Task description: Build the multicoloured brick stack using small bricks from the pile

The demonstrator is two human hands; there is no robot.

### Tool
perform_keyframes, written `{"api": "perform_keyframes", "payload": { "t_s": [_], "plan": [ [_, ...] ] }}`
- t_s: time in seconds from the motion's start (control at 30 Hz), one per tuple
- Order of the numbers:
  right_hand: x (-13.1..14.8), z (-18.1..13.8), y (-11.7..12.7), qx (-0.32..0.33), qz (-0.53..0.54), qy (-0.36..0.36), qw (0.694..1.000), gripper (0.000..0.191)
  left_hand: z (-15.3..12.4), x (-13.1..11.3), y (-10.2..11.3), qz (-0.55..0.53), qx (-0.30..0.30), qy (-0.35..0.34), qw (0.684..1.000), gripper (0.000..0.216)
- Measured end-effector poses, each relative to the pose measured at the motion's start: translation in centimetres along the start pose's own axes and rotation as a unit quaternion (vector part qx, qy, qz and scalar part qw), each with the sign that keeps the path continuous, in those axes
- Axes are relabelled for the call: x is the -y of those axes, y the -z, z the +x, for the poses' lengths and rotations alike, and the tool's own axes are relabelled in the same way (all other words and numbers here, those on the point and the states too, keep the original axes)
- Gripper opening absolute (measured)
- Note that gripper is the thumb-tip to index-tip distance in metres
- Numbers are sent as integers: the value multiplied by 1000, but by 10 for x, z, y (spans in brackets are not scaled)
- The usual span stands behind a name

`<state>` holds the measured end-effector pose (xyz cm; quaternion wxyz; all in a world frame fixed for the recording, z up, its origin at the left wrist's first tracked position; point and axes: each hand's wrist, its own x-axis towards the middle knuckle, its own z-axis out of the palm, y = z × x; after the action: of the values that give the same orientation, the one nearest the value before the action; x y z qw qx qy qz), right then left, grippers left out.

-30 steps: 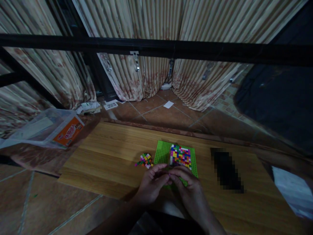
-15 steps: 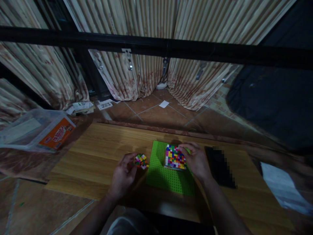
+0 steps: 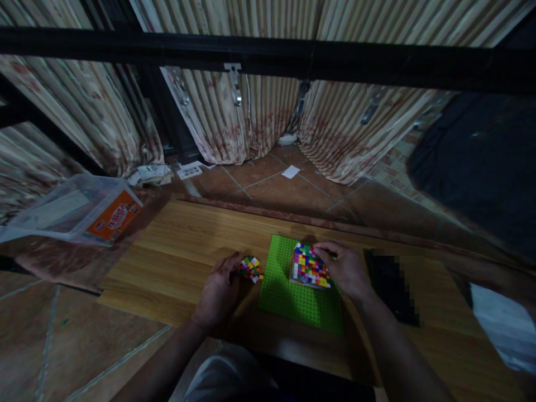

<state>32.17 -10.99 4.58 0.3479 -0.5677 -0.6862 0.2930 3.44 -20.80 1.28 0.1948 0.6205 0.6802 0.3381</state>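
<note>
A square block of small multicoloured building bricks (image 3: 309, 267) stands on a green studded baseplate (image 3: 276, 301). Over the block's far right corner is my right hand (image 3: 345, 271), thumb and forefinger pinched together on a small building brick, mostly hidden by the fingertips. Left of the baseplate, a loose heap of mixed-colour bricks (image 3: 251, 268) lies on the wooden table (image 3: 167, 251). My left hand (image 3: 220, 290) rests right beside this heap, its fingers loosely curled and apart, with nothing visible in them.
A dark flat object (image 3: 389, 285), partly pixelated, lies right of my right hand. White paper (image 3: 500, 324) is at the far right. Beyond the table's left end stands a clear plastic bin (image 3: 75, 209) with an orange label. Curtains (image 3: 255, 123) hang behind a dark horizontal bar (image 3: 268, 56).
The whole view has shifted, so the table and bricks appear a little farther right. My right hand stays at the block's far right corner, and my left hand stays by the heap.
</note>
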Motion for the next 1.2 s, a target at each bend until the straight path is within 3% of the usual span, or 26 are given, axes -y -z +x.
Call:
{"api": "perform_keyframes", "payload": {
  "t_s": [0.33,0.53,0.57,0.7,0.83,1.0,1.2],
  "plan": [
    [-4,-4,0,0,5,-23,1000,34,-3,3,-5,-19,-9,-4,1000,42],
    [27,-40,0,-149,-31,58,987,31,-6,7,-7,-41,-23,-25,999,32],
    [35,-49,-4,-149,-32,61,986,29,-6,7,-6,-44,-24,-31,998,31],
    [60,-83,-32,-76,-16,99,992,22,-9,9,-5,-51,-27,-50,997,29],
    [64,-98,-71,-13,-38,97,994,26,-11,11,-5,-61,-37,-48,996,25],
    [61,-91,-108,26,-123,81,989,30,-11,14,-4,-64,-54,-36,996,23],
    [58,-75,-129,40,-172,48,983,21,-11,14,-3,-57,-57,-31,996,23]
  ]
}}
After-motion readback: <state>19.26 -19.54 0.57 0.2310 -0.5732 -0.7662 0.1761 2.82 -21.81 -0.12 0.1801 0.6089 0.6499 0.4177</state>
